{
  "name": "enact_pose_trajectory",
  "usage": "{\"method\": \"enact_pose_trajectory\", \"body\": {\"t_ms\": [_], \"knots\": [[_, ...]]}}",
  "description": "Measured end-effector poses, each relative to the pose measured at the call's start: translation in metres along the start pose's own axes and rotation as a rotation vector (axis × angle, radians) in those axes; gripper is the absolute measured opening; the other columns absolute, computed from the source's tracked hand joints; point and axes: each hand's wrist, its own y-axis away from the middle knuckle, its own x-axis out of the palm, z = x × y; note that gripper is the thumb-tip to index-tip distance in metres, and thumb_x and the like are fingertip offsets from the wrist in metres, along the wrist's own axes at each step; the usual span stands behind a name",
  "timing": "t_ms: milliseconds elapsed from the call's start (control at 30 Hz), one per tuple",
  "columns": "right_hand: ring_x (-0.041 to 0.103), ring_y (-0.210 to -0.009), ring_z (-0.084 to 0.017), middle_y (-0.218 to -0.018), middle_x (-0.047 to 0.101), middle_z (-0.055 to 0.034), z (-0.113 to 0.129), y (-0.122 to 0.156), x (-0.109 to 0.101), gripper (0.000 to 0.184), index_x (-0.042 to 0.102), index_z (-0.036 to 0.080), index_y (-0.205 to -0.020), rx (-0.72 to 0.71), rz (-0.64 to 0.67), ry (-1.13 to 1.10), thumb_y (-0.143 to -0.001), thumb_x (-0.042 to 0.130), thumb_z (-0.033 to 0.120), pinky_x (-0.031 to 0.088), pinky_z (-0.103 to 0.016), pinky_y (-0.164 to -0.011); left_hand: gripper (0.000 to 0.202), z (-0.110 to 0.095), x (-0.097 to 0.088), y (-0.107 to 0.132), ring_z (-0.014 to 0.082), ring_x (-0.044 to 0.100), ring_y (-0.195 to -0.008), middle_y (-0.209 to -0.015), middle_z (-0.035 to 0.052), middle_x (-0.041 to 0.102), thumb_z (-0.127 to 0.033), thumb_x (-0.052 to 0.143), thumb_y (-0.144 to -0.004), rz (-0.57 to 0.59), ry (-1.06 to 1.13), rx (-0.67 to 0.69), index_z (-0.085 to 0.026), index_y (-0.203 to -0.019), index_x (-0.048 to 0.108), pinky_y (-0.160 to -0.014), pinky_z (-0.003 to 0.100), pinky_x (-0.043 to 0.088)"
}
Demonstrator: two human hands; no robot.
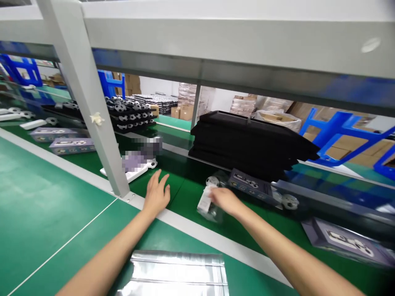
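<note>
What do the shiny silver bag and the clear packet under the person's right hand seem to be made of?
The silver bag looks like metallised foil or foil-laminated plastic: it has a mirror-like glare and soft creases. The clear packet under the right hand seems to be thin transparent plastic film, glossy with crinkled highlights, though its exact plastic can't be told.
</note>
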Motion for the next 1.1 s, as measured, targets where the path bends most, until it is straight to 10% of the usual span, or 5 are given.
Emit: {"method": "enact_pose_trajectory", "body": {"t_ms": [167,433,733,933,1100], "knots": [[0.052,-0.112,-0.034,-0.11,0.063,-0.0191,0.014,-0.074,0.007,0.04,0.07,0.008,-0.099,-0.258,0.294,0.564,-0.06,0.072,0.0,0.04,-0.043,-0.101,0.063,0.031,-0.02,-0.086,0.0432,0.011,-0.143,-0.152,0.0239,0.022,-0.033,0.059,-0.084,-0.039,-0.593,0.02,-0.013,-0.142,0.043,-0.113,0.062,0.015],[0.055,-0.091,-0.031,-0.092,0.062,-0.0149,-0.062,0.009,-0.008,0.051,0.062,0.007,-0.102,-0.234,0.267,0.969,-0.055,0.082,0.013,0.036,-0.042,-0.097,0.109,0.087,-0.033,-0.147,0.0483,0.053,-0.111,-0.122,0.0342,0.052,-0.055,0.072,-0.066,0.457,-0.608,-0.532,-0.001,-0.147,0.021,-0.092,0.06,0.04],[0.043,-0.103,-0.035,-0.102,0.054,-0.017,-0.083,0.017,-0.118,0.039,0.053,0.007,-0.112,-0.035,-0.425,0.833,-0.076,0.065,0.016,0.027,-0.042,-0.091,0.084,-0.031,-0.077,-0.133,0.0274,0.063,-0.095,-0.111,0.0019,0.066,-0.071,0.065,-0.069,0.772,-0.206,-0.105,-0.026,-0.136,0.044,-0.082,0.033,0.051],[0.042,-0.093,-0.028,-0.09,0.052,-0.0106,-0.068,0.052,-0.111,0.02,0.057,0.011,-0.091,-0.551,-0.146,0.898,-0.073,0.065,0.014,0.028,-0.038,-0.09,0.066,-0.111,-0.084,-0.064,0.0239,0.064,-0.095,-0.112,-0.0013,0.067,-0.058,0.062,-0.081,1.436,0.42,-0.052,-0.03,-0.139,0.048,-0.073,0.023,0.048],[0.043,-0.087,-0.026,-0.085,0.051,-0.007,-0.099,0.097,-0.092,0.023,0.057,0.015,-0.085,-0.35,-0.077,0.684,-0.065,0.067,0.019,0.03,-0.038,-0.084,0.062,-0.122,-0.06,-0.046,0.0256,0.061,-0.107,-0.119,0.0007,0.065,-0.05,0.064,-0.081,1.452,0.64,-0.08,-0.027,-0.137,0.053,-0.086,0.025,0.047]]}}
